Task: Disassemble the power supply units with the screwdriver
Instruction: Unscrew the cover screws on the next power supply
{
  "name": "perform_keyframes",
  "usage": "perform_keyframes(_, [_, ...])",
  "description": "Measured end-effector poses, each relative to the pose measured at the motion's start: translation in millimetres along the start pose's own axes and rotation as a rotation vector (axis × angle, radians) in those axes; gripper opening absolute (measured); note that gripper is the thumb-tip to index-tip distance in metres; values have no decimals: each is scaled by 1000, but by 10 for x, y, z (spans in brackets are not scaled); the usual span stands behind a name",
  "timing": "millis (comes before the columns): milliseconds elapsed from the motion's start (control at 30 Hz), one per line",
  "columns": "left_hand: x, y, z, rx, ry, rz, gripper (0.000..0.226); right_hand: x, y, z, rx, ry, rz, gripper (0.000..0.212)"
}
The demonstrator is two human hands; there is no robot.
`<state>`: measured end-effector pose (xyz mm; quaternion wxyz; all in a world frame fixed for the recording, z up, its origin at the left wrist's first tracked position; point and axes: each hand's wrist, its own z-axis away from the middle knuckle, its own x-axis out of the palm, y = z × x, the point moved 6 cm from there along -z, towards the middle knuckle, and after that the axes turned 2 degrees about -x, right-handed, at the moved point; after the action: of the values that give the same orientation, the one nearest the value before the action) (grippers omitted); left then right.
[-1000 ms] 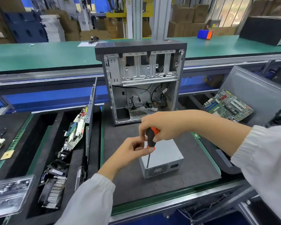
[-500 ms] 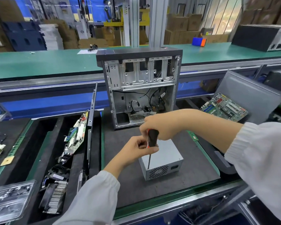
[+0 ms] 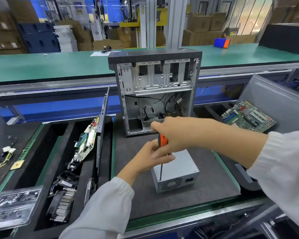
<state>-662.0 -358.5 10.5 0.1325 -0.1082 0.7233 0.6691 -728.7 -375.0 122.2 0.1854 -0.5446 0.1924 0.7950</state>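
Observation:
A grey metal power supply unit (image 3: 181, 167) lies on the dark mat (image 3: 141, 195), its vent grille and socket facing me. A screwdriver (image 3: 163, 140) with an orange and black handle stands upright, its thin shaft reaching down to the unit's near left top edge. My right hand (image 3: 176, 133) grips the handle from above. My left hand (image 3: 154, 156) pinches the lower handle and shaft top and hides the unit's back left corner.
An open, emptied computer case (image 3: 155, 94) stands upright right behind the unit. Left bins hold a circuit board (image 3: 86, 142), a side panel (image 3: 102, 125) and a cooler (image 3: 62, 202). A motherboard (image 3: 247, 116) leans on a grey panel at right. A green conveyor (image 3: 50, 66) runs behind.
The screwdriver handle has turned in my right hand, now showing its orange side. Both hands stay on it over the same corner of the unit.

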Motion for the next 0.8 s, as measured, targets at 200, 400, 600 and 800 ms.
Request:
perform_keyframes(200, [5,-35,-12,-42,24,41,25,51,-35,-81,-80,-39,101,24])
perform_keyframes(400, [45,-14,-25,-71,-2,-4,28,8,12,-99,7,77,149,45])
perform_keyframes(600, [59,-26,-42,-81,2,30,21,57,40,-135,-165,-56,75,20])
perform_keyframes(800, [65,-33,-72,-86,23,-12,28,55,131,-122,-49,153,126,55])
